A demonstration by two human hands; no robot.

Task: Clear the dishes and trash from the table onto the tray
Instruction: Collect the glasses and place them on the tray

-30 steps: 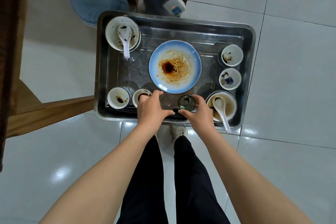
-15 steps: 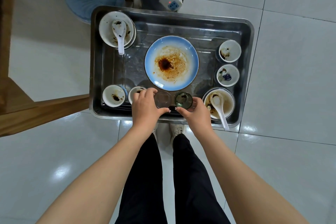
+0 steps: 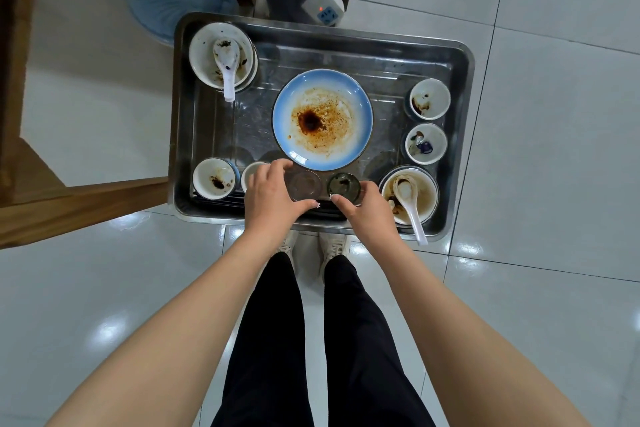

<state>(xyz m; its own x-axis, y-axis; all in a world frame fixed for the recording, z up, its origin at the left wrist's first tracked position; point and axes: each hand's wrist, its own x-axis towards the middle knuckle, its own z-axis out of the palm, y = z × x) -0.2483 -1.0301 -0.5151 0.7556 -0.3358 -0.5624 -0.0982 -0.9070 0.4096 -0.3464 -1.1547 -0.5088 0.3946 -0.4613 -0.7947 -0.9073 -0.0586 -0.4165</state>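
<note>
So the left hand (image 3: 268, 196) is curled round a clear glass (image 3: 305, 183), the right hand (image 3: 365, 213) wrapped round a green glass (image 3: 343, 182), side by side at the steel tray's (image 3: 465, 87) near edge. The dirty blue plate (image 3: 356, 104) sits just beyond, mid-tray.

The tray (image 3: 214, 121) is bare metal, shiny but scuffed. The blue plate (image 3: 360, 107) is glossy glazed ceramic, smeared brown. The 2 cups, the clear glass cup (image 3: 305, 183) and the dark green glass cup (image 3: 343, 183), look smooth. The floor tiles (image 3: 554, 166) gleam; the wooden furniture edge (image 3: 104, 204) is matt.
</note>
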